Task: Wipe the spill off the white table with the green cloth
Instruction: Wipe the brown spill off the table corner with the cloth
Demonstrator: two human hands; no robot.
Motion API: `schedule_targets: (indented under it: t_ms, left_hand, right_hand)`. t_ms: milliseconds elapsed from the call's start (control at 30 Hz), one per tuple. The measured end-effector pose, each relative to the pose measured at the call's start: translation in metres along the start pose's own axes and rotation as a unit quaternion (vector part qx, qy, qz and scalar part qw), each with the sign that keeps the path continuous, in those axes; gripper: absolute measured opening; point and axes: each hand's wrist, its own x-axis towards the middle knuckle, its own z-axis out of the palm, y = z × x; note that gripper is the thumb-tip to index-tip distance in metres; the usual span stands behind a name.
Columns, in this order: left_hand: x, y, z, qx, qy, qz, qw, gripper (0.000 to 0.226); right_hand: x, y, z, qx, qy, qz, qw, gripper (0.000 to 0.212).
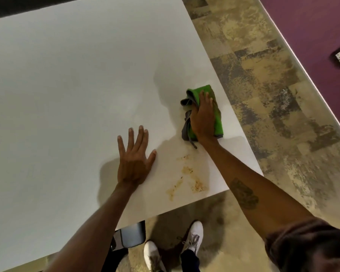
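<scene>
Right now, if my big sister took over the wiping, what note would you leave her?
Left hand: flat on the white table, fingers spread, holding nothing.
Right hand: pressed palm-down on the green cloth, which lies bunched near the table's right edge.
Spill: brownish streaks and blotches near the table's near corner, between the two arms, closer to you than the cloth. The cloth is not touching it.
Done: cloth is in hand and on the table.
Left: the stains still show, so probably pull the cloth back toward you over them and wipe until they are gone.
</scene>
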Motion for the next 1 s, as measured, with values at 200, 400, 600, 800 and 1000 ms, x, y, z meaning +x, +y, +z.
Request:
schedule_targets:
  t_ms: [200, 400, 600, 800, 1000]
  left_hand:
    - [0.003, -0.003, 0.001, -0.003, -0.025, -0.013, 1.000, 0.072]
    - [0.002, -0.003, 0.000, -0.025, -0.011, -0.005, 1.000, 0.069]
    - [0.000, -0.001, -0.005, -0.044, -0.006, 0.009, 0.999, 0.068]
    - [-0.001, -0.002, -0.007, -0.031, -0.039, 0.001, 0.999, 0.068]
    - [-0.006, 0.000, -0.006, -0.029, -0.032, 0.002, 0.999, 0.066]
  right_hand:
    - [0.046, -0.008, -0.006, 0.003, -0.076, -0.098, 0.992, 0.052]
    - [0.046, -0.006, -0.016, 0.002, -0.171, -0.152, 0.974, 0.049]
    - [0.012, -0.001, -0.021, -0.001, -0.235, -0.217, 0.947, 0.046]
    - [-0.045, 0.013, -0.028, -0.013, -0.269, -0.247, 0.931, 0.048]
    - [-0.101, 0.031, -0.036, 0.010, -0.259, -0.222, 0.940, 0.050]
